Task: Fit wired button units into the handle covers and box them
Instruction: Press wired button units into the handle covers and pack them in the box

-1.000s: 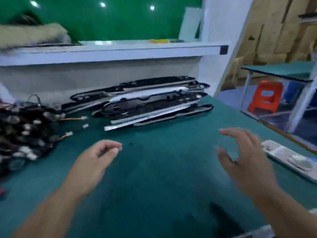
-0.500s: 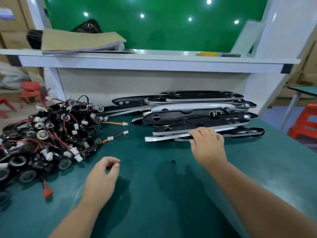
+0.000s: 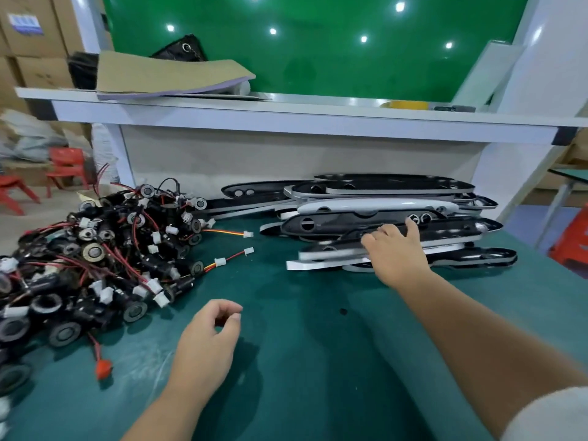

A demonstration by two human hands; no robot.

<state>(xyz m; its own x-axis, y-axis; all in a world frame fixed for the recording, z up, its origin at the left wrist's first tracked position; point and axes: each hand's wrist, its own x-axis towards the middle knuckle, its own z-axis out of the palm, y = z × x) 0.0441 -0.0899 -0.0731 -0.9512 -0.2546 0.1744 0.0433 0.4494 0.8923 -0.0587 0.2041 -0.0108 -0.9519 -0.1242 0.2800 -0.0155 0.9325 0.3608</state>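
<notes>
Two hands, head view: your right hand [image 3: 397,261] has come from mid-air to the far right, fingers curled over one black handle cover [image 3: 342,245]; your left hand [image 3: 206,342] hovers near, loosely curled, holding nothing
Meaning: probably fetching a cover to fit
Handle covers [image 3: 381,205]: about ten
Button units [image 3: 95,265]: dozens, tangled far left, uncountable

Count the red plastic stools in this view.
3. One stool and a second stool stand on the floor at far left. A third stool is cut off at the right edge. More may be hidden behind the table.
</notes>
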